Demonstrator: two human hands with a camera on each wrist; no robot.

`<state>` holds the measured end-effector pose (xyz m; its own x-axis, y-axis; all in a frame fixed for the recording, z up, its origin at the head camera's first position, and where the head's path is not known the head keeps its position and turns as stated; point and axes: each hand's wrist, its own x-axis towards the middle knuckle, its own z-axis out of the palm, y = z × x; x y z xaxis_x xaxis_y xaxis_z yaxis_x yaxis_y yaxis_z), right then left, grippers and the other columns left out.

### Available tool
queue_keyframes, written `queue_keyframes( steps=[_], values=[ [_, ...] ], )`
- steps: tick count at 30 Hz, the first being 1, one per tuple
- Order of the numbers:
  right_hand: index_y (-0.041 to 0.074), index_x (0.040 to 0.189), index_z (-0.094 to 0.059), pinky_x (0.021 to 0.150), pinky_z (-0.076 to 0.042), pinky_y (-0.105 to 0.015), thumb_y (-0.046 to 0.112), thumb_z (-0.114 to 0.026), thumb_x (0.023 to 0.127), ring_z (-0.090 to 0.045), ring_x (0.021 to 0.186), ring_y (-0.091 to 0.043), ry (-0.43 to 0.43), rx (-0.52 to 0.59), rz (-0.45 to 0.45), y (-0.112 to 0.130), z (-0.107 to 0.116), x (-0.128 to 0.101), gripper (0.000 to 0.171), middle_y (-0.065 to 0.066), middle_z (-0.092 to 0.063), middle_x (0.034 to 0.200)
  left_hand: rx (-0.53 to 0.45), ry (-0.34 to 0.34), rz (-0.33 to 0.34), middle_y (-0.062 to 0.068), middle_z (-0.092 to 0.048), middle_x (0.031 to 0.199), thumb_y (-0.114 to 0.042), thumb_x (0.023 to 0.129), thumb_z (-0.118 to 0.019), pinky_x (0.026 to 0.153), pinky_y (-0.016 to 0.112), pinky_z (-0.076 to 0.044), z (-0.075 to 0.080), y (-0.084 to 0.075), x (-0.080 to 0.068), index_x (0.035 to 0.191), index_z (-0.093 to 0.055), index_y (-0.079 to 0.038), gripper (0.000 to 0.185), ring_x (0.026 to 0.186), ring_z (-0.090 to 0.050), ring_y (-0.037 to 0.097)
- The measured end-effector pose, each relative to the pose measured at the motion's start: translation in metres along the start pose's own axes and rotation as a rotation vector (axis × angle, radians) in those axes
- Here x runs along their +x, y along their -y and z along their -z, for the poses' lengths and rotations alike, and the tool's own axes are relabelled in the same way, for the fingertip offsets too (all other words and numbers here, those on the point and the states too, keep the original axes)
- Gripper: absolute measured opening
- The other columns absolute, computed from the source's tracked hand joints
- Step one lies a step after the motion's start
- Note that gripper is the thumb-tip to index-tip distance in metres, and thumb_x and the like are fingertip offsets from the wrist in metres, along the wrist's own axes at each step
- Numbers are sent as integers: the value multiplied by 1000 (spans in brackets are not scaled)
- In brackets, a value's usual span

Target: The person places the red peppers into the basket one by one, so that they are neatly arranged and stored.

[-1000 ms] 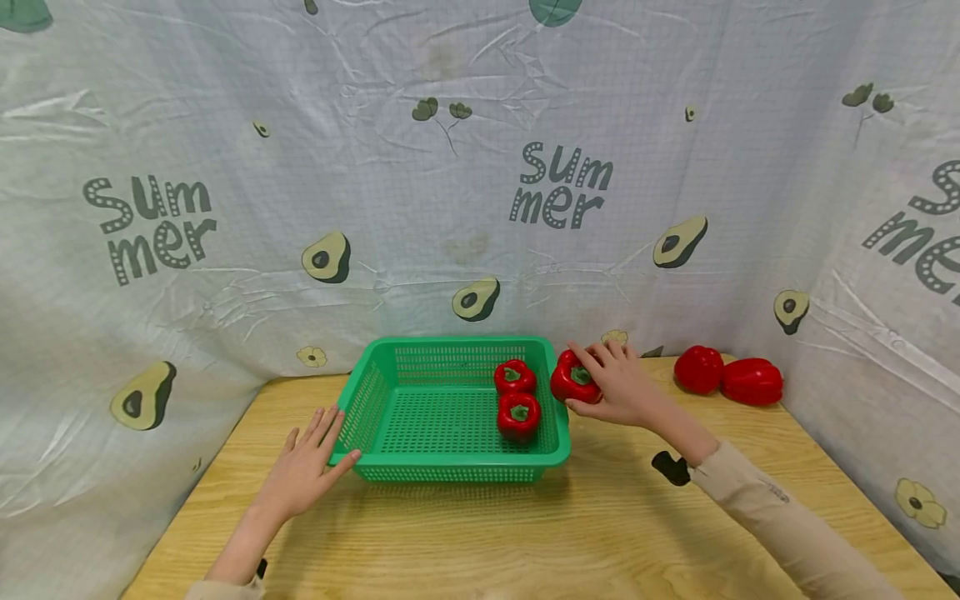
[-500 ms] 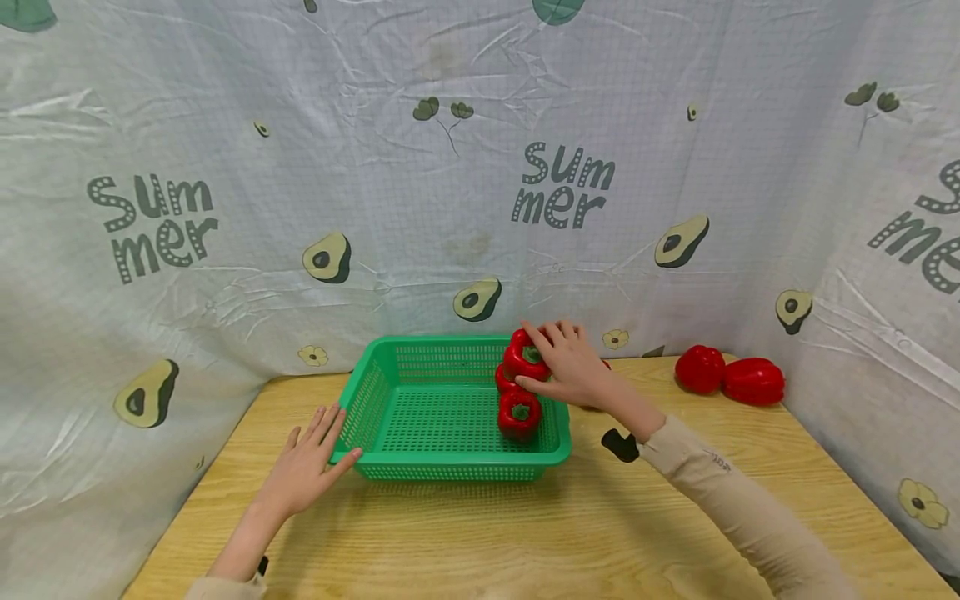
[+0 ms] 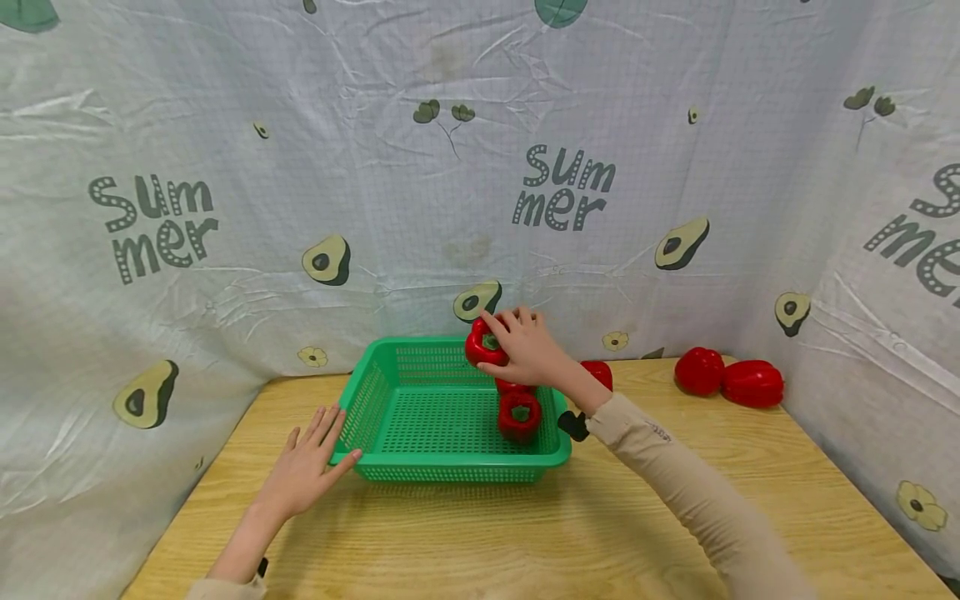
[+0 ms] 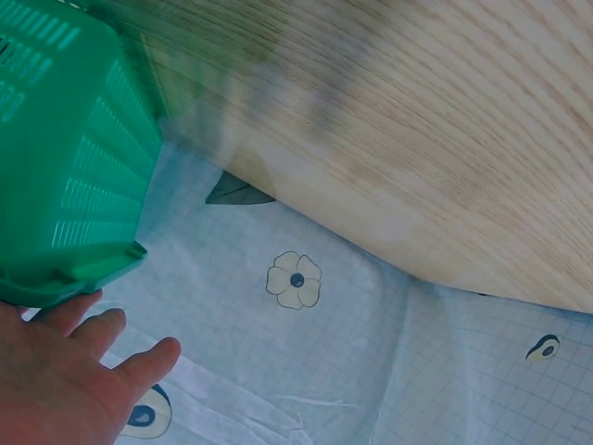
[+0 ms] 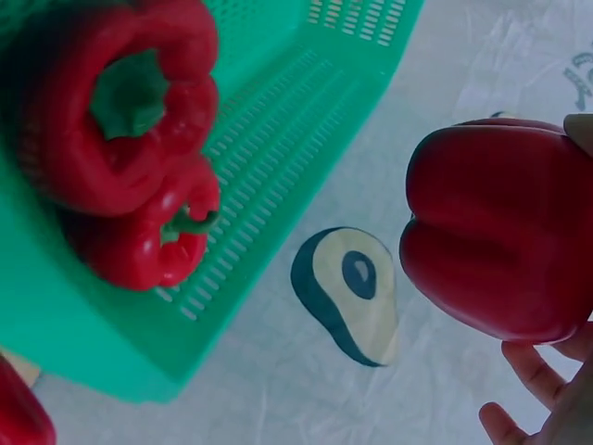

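Note:
My right hand [image 3: 531, 348] grips a red bell pepper [image 3: 483, 342] with a green stem, held up over the back of a green plastic basket [image 3: 450, 460]. In the right wrist view the held pepper [image 5: 500, 232] hangs apart from the basket. Two more red bell peppers stand inside at the right: the front pepper [image 3: 519, 417] shows whole, while the rear pepper [image 3: 513, 386] is partly hidden by my right hand and its pepper. My left hand [image 3: 300, 475] rests on the basket's left rim with its fingers straight. The left wrist view shows its fingers against the rim.
On the wooden table [image 3: 450, 542], a red pepper [image 3: 597, 373] sits right of the basket, partly behind my right forearm. Farther right lie an upright pepper [image 3: 699, 371] and a tipped pepper [image 3: 753, 383]. A patterned white cloth [image 3: 420, 208] hangs behind.
My right hand has carried its pepper from beside the basket's right edge, leftward and up, over the basket. The pepper right of the basket has come into view. My left hand stays put.

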<state>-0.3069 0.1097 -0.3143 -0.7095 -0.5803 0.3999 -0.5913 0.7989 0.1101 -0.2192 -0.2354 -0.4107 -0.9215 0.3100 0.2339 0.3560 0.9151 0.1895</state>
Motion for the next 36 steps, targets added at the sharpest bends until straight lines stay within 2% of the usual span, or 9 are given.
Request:
queue_keyframes(
  steps=[8,15,21,24,29,36],
  values=[
    [14,143,-22,78,-30,-45,56,-51,82,-36,105,-31,124,18,-34,4,-18,29,79,-8,-47,122,-11,11,5,21,-20,146,-48,88,-45,101,64,-15,1,0,0,140,-25,1,74,135,-16,38],
    [9,139,-30,88,-28,-51,55,-57,78,-32,116,-31,238,86,-122,0,-43,40,81,-7,-49,128,-5,8,-3,21,-21,146,-48,89,-45,100,64,-17,1,0,3,140,-25,1,74,134,-19,39],
    [10,137,-33,100,-18,-59,54,-60,76,-26,125,-33,306,112,-177,-1,-60,42,79,-7,-46,132,-1,8,-4,20,-21,146,-49,89,-44,101,64,-17,1,0,4,140,-25,1,74,135,-18,39],
    [11,137,-33,102,-15,-63,54,-61,76,-24,127,-34,333,99,-187,1,-66,41,80,-9,-44,133,-1,9,-6,20,-21,146,-50,89,-43,101,64,-17,2,1,5,140,-25,0,74,135,-18,38],
    [14,139,-30,102,-17,-63,54,-59,78,-23,129,-34,393,55,-203,6,-76,41,79,-11,-40,135,0,17,-4,21,-21,146,-50,89,-43,101,64,-17,2,2,5,140,-25,1,75,135,-18,39],
    [21,143,-23,102,-20,-60,53,-58,78,-22,132,-32,466,-6,-210,11,-93,45,80,-5,-35,141,-3,22,3,21,-21,146,-49,89,-44,101,64,-17,4,4,6,140,-25,1,74,134,-18,39]
  ],
)
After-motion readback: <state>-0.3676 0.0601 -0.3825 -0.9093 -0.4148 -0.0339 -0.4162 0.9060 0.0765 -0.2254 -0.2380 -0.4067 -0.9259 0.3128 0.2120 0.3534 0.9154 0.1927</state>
